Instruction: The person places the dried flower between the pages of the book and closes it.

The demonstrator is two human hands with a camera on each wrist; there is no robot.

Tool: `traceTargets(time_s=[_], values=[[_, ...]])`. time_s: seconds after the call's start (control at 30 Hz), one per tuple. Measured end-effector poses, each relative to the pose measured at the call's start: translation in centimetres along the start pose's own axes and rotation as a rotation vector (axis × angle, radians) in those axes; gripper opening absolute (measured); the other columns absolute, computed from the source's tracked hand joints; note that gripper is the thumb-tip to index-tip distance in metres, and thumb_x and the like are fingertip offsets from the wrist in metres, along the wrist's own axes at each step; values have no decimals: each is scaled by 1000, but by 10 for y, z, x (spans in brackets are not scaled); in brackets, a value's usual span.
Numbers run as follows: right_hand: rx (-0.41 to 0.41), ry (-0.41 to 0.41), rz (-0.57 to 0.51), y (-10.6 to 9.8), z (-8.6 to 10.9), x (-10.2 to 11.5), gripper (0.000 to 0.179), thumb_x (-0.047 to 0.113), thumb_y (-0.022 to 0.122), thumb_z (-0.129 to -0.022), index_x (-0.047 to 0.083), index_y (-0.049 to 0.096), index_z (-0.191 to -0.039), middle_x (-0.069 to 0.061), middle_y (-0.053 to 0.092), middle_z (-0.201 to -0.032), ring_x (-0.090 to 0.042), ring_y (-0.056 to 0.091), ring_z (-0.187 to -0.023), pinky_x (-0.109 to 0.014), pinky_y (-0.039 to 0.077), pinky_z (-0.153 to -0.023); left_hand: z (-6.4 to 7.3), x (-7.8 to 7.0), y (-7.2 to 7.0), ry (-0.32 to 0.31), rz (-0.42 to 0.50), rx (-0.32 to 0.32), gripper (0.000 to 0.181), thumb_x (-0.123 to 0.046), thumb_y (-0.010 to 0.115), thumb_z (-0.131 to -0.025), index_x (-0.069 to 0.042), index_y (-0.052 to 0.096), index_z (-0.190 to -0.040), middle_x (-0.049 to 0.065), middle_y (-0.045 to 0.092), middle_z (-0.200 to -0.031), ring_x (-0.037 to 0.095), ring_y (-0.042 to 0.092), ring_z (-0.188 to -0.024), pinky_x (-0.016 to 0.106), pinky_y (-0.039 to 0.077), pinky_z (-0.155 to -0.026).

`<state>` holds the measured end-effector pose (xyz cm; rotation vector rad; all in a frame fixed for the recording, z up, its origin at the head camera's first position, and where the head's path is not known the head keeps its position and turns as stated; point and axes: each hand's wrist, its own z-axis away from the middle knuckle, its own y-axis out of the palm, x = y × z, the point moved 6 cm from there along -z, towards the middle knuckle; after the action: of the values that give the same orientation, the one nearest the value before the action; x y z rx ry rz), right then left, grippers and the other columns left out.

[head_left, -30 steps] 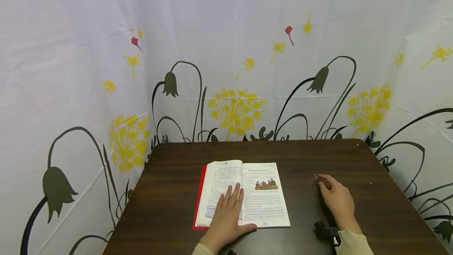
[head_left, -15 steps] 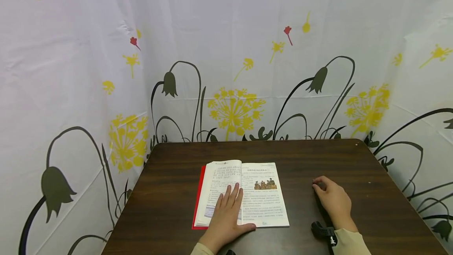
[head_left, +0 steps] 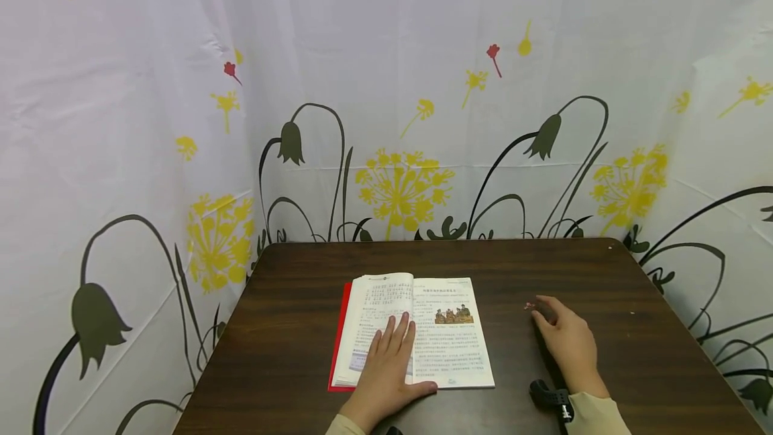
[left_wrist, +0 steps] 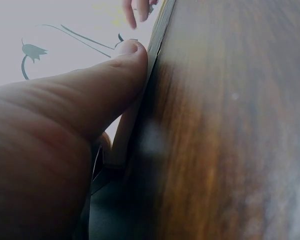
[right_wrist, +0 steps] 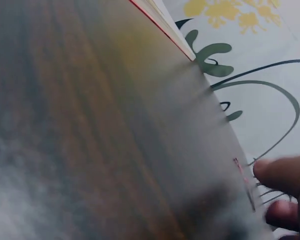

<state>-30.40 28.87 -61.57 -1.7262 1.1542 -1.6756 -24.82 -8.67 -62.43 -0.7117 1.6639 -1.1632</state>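
An open book [head_left: 453, 348] with printed pages and a red cover edge lies on the table. My left hand [head_left: 389, 368] rests spread on its left page, with the thumb at the lower edge of the right page. In the left wrist view the thumb [left_wrist: 125, 65] presses along the page edge. To the right of the book, my right hand [head_left: 568, 341] is low over the table, thumb and forefinger apart. Just left of their tips is a small, thin pin-like piece [right_wrist: 244, 177] with red parts, looking like a hairpin. The right fingertips [right_wrist: 280, 172] stand beside it in the right wrist view.
The dark wood-grain table [head_left: 302, 327] reaches back to a white curtain [head_left: 386, 86] printed with flowers. A black strap [head_left: 552, 395] circles the right wrist.
My right hand has shifted slightly left. The small red piece, barely showing at the fingertips at first and then hidden, now shows just left of them. The left hand keeps its place on the book.
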Motion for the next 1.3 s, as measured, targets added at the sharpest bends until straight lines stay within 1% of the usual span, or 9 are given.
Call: traceTargets(time_s=[0.07,0.13,0.3,0.47,0.63,0.73,0.83,1.17,1.3], values=[[34,-30,25,4,0,3,43,38,69,-107,22,69,-146,1,58,-66,-18,45,-50,-33,32,-46,0,0,-1,7,1,-5,122,-81,74,-84,-10,29,-173,6,18,-185,38,17,-171,66,23,-133],[57,-35,40,6,0,5,38,37,68,-107,24,71,-143,3,56,-64,-17,43,-50,-32,30,-45,0,0,-1,14,-4,-9,122,-80,74,-84,-10,30,-173,7,19,-185,39,18,-171,66,23,-133],[14,-22,9,3,0,7,19,30,72,-105,19,79,-119,1,62,-72,-19,48,-52,-33,35,-47,-1,1,-2,3,-17,-2,121,-81,73,-85,-11,29,-173,6,17,-185,37,16,-171,66,23,-134],[34,6,25,2,-2,6,19,31,72,-104,13,77,-108,0,68,-77,-18,55,-59,-34,40,-51,-2,3,0,-20,0,23,123,-82,72,-85,-12,26,-174,5,14,-186,35,12,-172,64,20,-135],[75,-5,73,3,-3,7,21,31,68,-106,11,75,-107,-5,74,-85,-21,63,-68,-41,48,-57,-2,4,1,-30,18,32,123,-82,73,-84,-13,25,-175,4,12,-186,35,10,-173,64,18,-136],[72,-23,92,3,-2,8,20,29,67,-107,10,74,-105,-10,78,-94,-26,71,-76,-49,54,-63,-2,4,2,-32,22,32,123,-82,73,-84,-13,25,-175,4,12,-186,35,10,-173,65,18,-136],[65,-22,87,4,-2,7,18,27,65,-108,12,73,-104,-12,78,-99,-30,74,-82,-52,55,-67,-2,4,2,-33,25,32,123,-82,73,-84,-13,26,-175,4,12,-186,35,10,-173,65,18,-136],[76,41,-1,-4,-1,3,21,27,57,-112,9,69,-114,-17,78,-109,-33,73,-92,-53,53,-74,-2,2,2,-31,11,37,123,-81,72,-85,-14,24,-175,4,11,-186,35,10,-173,64,17,-136],[48,63,-49,-9,1,2,21,27,57,-112,9,69,-116,-15,77,-104,-29,69,-85,-44,50,-69,-1,1,1,-29,11,36,122,-81,73,-86,-13,24,-175,4,12,-186,35,10,-173,64,17,-136]])
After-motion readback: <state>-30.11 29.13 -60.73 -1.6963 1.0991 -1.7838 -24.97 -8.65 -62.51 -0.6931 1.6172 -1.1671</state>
